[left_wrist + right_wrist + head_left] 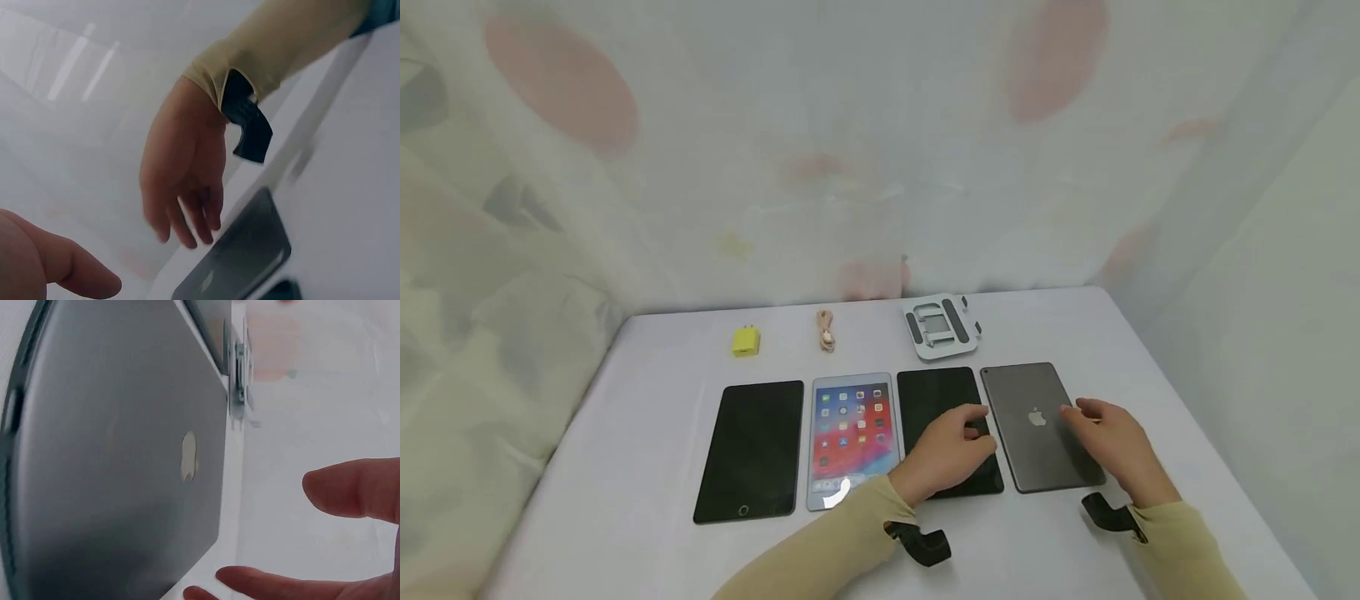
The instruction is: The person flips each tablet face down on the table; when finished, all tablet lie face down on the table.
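Filling the background: pale fabric backdrop (pixel 887 167) with faded reddish patches. White surface (pixel 625 467) below it, carrying everything. Two tan sleeves reach in from the near side, left sleeve (pixel 820 542) and right sleeve (pixel 1187 550).

Four tablets in a row, similar size. From left: black tablet (pixel 752 450), screen up and dark; white tablet (pixel 850 433), screen lit with app icons on blue-red wallpaper; second black tablet (pixel 931 392), dark screen, partly hidden by a hand; gray tablet (pixel 1022 450), face down, pale apple logo on its back, at the row's right end, between the two hands.

Left hand (pixel 947 446) over the second black tablet, fingertips just beside gray tablet's left edge. Its grip: gap between thumb and fingers, nothing held; contact, can't tell. Right hand (pixel 1112 446) by gray tablet's right edge, fingers relaxed, thumb well apart from them, grip has hold of nothing; wrist views show it off the tablet.

Silver stand (pixel 955 321) with dark pads, behind the second black tablet. Black straps (pixel 925 546) at both wrists. Yellow plug adapter (pixel 746 342) back left. Bundled pinkish cable (pixel 825 329) between adapter and stand.
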Demonstrator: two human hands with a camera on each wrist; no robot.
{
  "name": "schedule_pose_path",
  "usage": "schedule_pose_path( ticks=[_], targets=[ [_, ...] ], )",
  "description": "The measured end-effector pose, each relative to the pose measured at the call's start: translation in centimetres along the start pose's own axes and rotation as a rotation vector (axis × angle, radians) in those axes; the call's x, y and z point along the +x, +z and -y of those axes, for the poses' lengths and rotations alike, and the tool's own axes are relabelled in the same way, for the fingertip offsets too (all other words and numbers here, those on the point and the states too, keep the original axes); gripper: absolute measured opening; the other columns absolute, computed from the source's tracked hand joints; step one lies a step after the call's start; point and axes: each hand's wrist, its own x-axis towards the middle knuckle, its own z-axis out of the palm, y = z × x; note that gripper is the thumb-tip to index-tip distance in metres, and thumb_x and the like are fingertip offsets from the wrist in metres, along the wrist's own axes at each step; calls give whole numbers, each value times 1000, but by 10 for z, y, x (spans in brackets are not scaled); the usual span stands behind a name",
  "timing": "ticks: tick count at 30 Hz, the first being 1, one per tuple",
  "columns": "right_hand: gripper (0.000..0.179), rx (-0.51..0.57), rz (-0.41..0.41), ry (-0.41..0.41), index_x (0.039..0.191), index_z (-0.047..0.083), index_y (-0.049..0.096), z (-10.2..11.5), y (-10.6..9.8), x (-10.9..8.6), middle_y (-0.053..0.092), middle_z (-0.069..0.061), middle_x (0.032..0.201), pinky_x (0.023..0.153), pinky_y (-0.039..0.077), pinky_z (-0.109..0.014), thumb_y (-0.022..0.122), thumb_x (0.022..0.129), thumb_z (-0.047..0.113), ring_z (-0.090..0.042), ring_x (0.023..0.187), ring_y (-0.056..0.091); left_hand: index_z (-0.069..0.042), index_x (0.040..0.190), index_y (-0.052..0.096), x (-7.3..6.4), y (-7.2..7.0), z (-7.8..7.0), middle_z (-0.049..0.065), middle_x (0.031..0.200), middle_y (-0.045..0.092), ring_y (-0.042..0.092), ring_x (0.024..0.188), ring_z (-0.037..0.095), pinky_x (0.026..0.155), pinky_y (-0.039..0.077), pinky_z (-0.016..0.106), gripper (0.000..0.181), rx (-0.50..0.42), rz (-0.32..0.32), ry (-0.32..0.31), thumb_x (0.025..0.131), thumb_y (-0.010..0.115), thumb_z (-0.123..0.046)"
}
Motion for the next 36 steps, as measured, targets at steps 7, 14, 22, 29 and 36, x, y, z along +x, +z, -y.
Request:
schedule_pose_path(
  ticks=[7,14,22,29,36],
  targets=[
    [68,-37,-48,-146,155,-6,51,44,24,1,64,-30,145,102,57,-59,56,111,45,-47,130,64,-4,157,52,-35,-46,25,18,155,57,60,136,36,114,53,59,60,109,-133,34,101,64,-24],
    [77,-83,40,-171,157,-7,47,93,60,10,63,-31,144,102,56,-62,60,107,50,-45,126,65,-3,156,54,-40,-61,34,19,156,59,60,140,38,115,51,63,61,132,-141,2,101,64,-27],
    [84,-161,83,-151,157,-13,43,119,84,18,46,-41,157,117,44,-69,59,105,51,-57,146,47,0,154,56,-40,-61,28,18,156,60,58,145,36,120,48,60,60,185,-109,-7,100,66,-26],
    [86,-182,78,-125,157,-12,43,120,87,23,46,-42,156,117,45,-69,60,104,52,-57,143,49,-1,154,55,-36,-55,24,17,157,59,57,144,37,119,48,62,61,173,-123,-70,102,67,-29],
    [85,-189,85,-117,157,-12,43,120,86,21,45,-42,157,117,45,-69,61,104,52,-57,144,49,3,151,57,-35,-54,19,19,154,62,63,136,35,116,51,62,60,170,-151,-102,101,69,-28]
  ],
)
